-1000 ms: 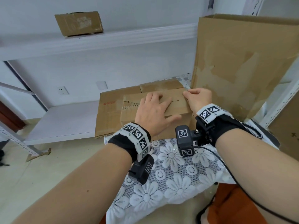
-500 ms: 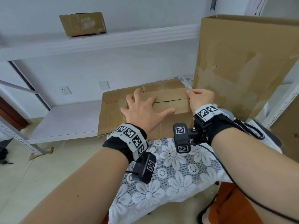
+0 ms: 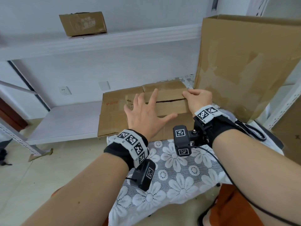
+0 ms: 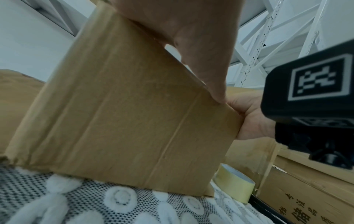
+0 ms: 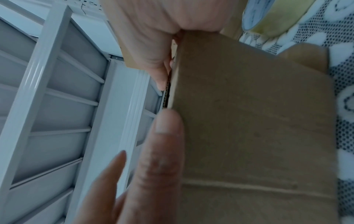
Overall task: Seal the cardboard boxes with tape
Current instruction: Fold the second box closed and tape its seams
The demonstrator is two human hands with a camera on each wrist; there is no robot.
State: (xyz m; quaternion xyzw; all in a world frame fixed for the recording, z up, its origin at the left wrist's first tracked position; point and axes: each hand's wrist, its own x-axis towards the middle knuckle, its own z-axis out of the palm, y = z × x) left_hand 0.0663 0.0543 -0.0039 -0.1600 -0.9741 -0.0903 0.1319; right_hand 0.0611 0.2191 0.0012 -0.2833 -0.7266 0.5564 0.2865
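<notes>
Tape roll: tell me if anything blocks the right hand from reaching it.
Nothing visible lies between them. The tape roll stands on the lace cloth just right of the small box, below the right hand, which grips the box's right end and must let go first.

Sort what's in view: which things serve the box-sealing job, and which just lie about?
Job:
- small brown cardboard box, pinched by right hand, left hand spread over it
- yellowish tape roll

Lying about:
- tall brown cardboard box
- flattened brown cardboard sheet
- small cardboard box on white shelf
- black-handled scissors
</notes>
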